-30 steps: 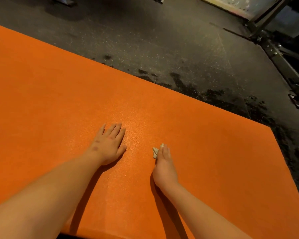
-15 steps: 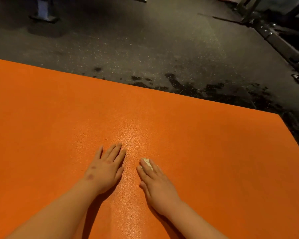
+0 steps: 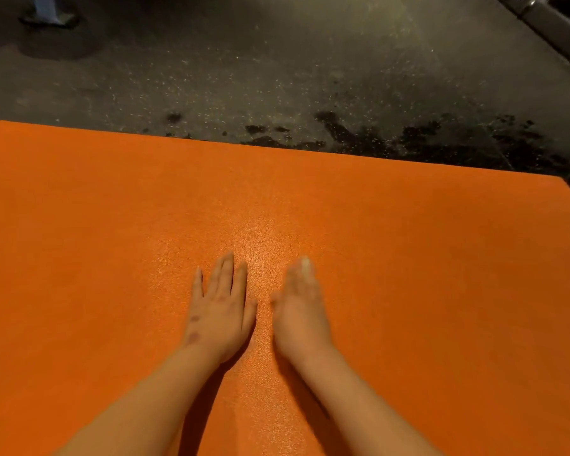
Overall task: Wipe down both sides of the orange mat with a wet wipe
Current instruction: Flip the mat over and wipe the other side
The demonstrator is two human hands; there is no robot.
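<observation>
From the head view, the orange mat (image 3: 112, 209) lies flat on the dark speckled floor (image 3: 277, 60), with the left hand (image 3: 221, 307) spread flat on it and, just beside, the blurred right hand (image 3: 300, 311), fingers straight, pressing a pale wet wipe (image 3: 305, 263) onto the mat.

Orange mat (image 3: 79, 225) flat, open both sides; metal rail (image 3: 553, 21) well apart.

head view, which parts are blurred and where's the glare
In the head view the right hand is smeared by motion blur, its wipe just a pale smudge; the left hand is sharp. A soft sheen sits on the mat beyond the hands; the floor is dim.
</observation>
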